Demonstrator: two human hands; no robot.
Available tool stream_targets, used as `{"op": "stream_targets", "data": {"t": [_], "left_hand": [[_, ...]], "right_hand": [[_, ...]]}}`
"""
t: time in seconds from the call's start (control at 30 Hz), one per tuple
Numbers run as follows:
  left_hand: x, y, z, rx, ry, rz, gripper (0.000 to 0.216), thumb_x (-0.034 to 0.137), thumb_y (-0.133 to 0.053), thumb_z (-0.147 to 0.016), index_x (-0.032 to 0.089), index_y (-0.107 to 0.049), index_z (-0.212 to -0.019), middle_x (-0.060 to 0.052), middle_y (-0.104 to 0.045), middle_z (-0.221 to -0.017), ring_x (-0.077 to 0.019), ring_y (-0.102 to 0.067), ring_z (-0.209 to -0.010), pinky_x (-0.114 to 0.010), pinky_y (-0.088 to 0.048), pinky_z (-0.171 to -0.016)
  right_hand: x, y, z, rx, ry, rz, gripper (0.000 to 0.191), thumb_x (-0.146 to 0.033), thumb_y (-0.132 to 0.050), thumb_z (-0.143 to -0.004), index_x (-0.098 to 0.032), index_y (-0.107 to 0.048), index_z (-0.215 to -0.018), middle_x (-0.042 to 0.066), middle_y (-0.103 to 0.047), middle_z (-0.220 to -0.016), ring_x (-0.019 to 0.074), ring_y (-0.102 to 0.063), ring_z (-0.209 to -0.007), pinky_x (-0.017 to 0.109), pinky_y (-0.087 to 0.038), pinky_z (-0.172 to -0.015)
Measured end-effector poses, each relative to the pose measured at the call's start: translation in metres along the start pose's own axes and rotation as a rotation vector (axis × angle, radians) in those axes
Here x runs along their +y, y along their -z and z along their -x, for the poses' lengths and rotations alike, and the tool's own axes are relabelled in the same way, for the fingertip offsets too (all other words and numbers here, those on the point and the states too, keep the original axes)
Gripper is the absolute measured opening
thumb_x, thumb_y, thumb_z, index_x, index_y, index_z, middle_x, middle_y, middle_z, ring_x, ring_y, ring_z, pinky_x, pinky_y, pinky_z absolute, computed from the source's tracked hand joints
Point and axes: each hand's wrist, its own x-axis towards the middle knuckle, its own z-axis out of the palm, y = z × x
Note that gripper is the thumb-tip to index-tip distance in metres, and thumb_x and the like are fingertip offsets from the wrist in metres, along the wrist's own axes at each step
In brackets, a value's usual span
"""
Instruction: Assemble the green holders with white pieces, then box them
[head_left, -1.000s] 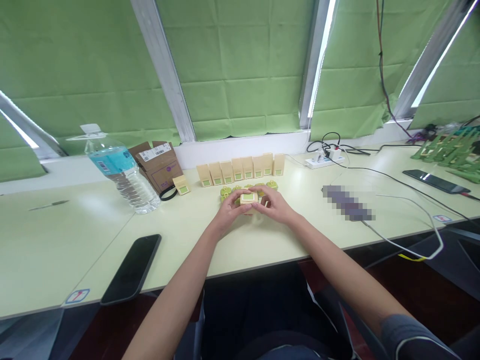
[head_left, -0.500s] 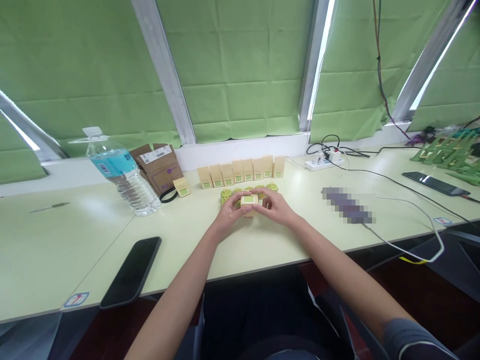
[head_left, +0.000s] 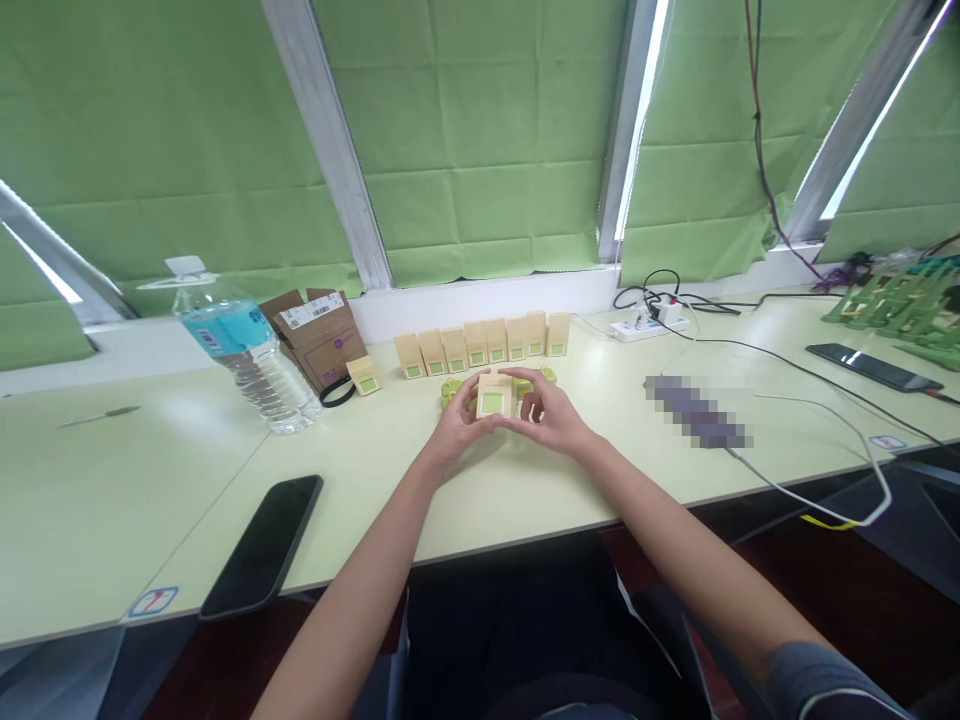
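Note:
Between my hands is a small tan box [head_left: 496, 397] with a green window on its front. My left hand [head_left: 456, 422] grips its left side, thumb at the lower front. From the right, my right hand [head_left: 551, 412] holds the same box with fingers along its side and the thumb low in front. Right behind it sit several small green items [head_left: 451, 389], mostly covered by my hands and the box. Farther back, several matching tan boxes [head_left: 476, 343] stand in a row, and one more tan box [head_left: 365, 376] stands apart to the left.
On the left are a water bottle [head_left: 251, 345], an open cardboard carton [head_left: 322, 342], a black ring [head_left: 337, 393], a phone [head_left: 264, 545] and a pen [head_left: 100, 416]. A power strip [head_left: 649, 326] with cables, another phone [head_left: 874, 367] and green plastic parts [head_left: 892, 305] lie to the right.
The box in my hands has tilted, so its front with the green window now faces me more fully. Both hands stay in nearly the same place.

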Motion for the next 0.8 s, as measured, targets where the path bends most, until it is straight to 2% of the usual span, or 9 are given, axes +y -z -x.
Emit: {"op": "stream_targets", "data": {"t": [0.13,0.23,0.3,0.4,0.5,0.63,0.7,0.8], "left_hand": [[0.002,-0.001,0.000,0.022,-0.010,0.005,0.079,0.039,-0.081,-0.078,0.031,-0.043,-0.147,-0.010,-0.061,-0.127,-0.0224,-0.064,-0.106,-0.031,-0.055,-0.081],[0.001,0.000,0.000,0.063,-0.005,0.009,0.067,0.043,-0.076,-0.082,0.029,-0.048,-0.142,-0.008,-0.065,-0.114,-0.0180,-0.065,-0.092,-0.028,-0.054,-0.074],[0.001,0.001,-0.001,0.104,-0.003,0.018,0.059,0.044,-0.074,-0.083,0.027,-0.053,-0.135,-0.007,-0.065,-0.112,-0.0169,-0.065,-0.089,-0.026,-0.053,-0.070],[0.004,0.005,-0.003,0.198,-0.005,0.058,0.056,0.045,-0.076,-0.079,0.025,-0.054,-0.127,-0.007,-0.065,-0.113,-0.0185,-0.066,-0.089,-0.025,-0.053,-0.065],[0.012,0.014,-0.009,0.364,-0.021,0.106,0.055,0.045,-0.074,-0.078,0.027,-0.050,-0.123,-0.006,-0.064,-0.113,-0.0188,-0.066,-0.089,-0.024,-0.053,-0.062],[0.027,0.045,-0.020,0.595,-0.048,-0.045,0.048,0.044,-0.066,-0.080,0.029,-0.047,-0.122,-0.003,-0.064,-0.109,-0.0152,-0.065,-0.085,-0.024,-0.053,-0.066],[0.031,0.067,-0.023,0.697,-0.015,-0.210,0.048,0.040,-0.066,-0.080,0.028,-0.048,-0.123,-0.003,-0.064,-0.103,-0.0134,-0.063,-0.081,-0.022,-0.051,-0.066],[0.028,0.103,-0.024,0.809,0.065,-0.421,0.049,0.031,-0.069,-0.076,0.025,-0.053,-0.122,-0.004,-0.061,-0.106,-0.0121,-0.061,-0.077,-0.023,-0.051,-0.066]], "right_hand": [[0.002,-0.001,-0.001,-0.016,0.025,-0.025,0.068,-0.042,-0.079,-0.083,-0.031,-0.046,-0.141,0.012,-0.053,-0.144,0.0076,-0.059,-0.057,0.028,-0.051,-0.053],[0.002,-0.001,-0.001,-0.031,0.023,-0.033,0.070,-0.044,-0.079,-0.082,-0.032,-0.045,-0.143,0.012,-0.051,-0.146,0.0089,-0.061,-0.060,0.028,-0.052,-0.052],[0.001,-0.001,-0.002,-0.033,0.022,-0.031,0.069,-0.044,-0.078,-0.083,-0.032,-0.045,-0.143,0.012,-0.051,-0.146,0.0093,-0.061,-0.061,0.028,-0.053,-0.052],[0.001,0.000,-0.002,-0.006,0.041,-0.026,0.062,-0.043,-0.075,-0.086,-0.031,-0.048,-0.140,0.012,-0.048,-0.150,0.0079,-0.060,-0.059,0.028,-0.054,-0.053],[0.002,0.002,-0.001,0.041,0.038,-0.001,0.054,-0.041,-0.073,-0.087,-0.030,-0.051,-0.136,0.012,-0.048,-0.150,0.0071,-0.058,-0.058,0.028,-0.055,-0.053],[0.003,0.002,-0.001,0.070,0.006,0.034,0.046,-0.038,-0.068,-0.090,-0.027,-0.054,-0.132,0.014,-0.055,-0.142,0.0096,-0.059,-0.061,0.029,-0.055,-0.054],[0.004,0.001,-0.001,0.072,0.010,0.043,0.041,-0.035,-0.065,-0.092,-0.027,-0.055,-0.130,0.014,-0.058,-0.136,0.0133,-0.062,-0.069,0.030,-0.056,-0.057],[0.003,0.000,-0.002,0.065,0.034,0.052,0.034,-0.031,-0.061,-0.093,-0.026,-0.058,-0.127,0.013,-0.061,-0.129,0.0182,-0.064,-0.080,0.033,-0.057,-0.063]]}}
